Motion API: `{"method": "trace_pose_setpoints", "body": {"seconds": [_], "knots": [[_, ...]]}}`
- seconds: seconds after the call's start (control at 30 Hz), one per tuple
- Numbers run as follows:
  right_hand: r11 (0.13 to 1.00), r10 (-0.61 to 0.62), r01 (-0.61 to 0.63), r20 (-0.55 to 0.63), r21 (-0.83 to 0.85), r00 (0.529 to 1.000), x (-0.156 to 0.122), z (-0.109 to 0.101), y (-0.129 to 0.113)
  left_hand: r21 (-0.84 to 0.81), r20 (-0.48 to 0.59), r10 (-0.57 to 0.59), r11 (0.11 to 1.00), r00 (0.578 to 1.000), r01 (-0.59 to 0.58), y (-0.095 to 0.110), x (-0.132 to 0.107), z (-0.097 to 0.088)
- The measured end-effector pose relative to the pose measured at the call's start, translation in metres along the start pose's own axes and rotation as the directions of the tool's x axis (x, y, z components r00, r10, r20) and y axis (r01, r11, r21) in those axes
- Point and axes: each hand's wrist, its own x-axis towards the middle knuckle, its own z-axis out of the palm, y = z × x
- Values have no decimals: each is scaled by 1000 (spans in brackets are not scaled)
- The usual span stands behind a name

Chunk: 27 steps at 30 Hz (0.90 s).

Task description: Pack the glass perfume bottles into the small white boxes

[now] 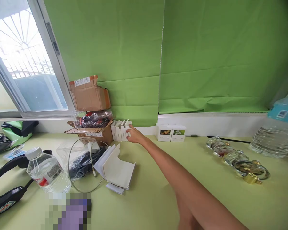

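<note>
Where the slim white boxes [118, 131] stand upright in a row, just beside the open carton [107, 135], my right hand [136, 136] is at the right-hand end — fingers seemingly touching the last box, though I can't tell whether they're closed on it. A light pinch, I judge, would best keep the others upright. Farther right sit two picture-fronted boxes [164, 135] — nearer me, folded white card [116, 169] lies on the table [153, 191].
</note>
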Motion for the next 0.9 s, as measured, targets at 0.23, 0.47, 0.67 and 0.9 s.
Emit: {"method": "trace_pose_setpoints", "body": {"seconds": [0.23, 0.47, 0.67, 0.9], "knots": [[998, -60, 60, -30, 27, 998, -25, -6, 2, -49, 22, 50, 998, 999, -49, 5, -8, 1], [1000, -20, 23, -148, 17, 989, -107, -52, 20, 543, 160, 295, 770, 942, -334, 18, -10, -4], [992, 126, -117, -287, 48, 950, -225, -96, 47, 712, 201, 376, 578, 905, -399, 16, -12, -4], [956, 262, -222, -222, 190, 939, -314, -100, 31, 689, 140, 460, 591, 877, -420, 22, -24, 2]]}}
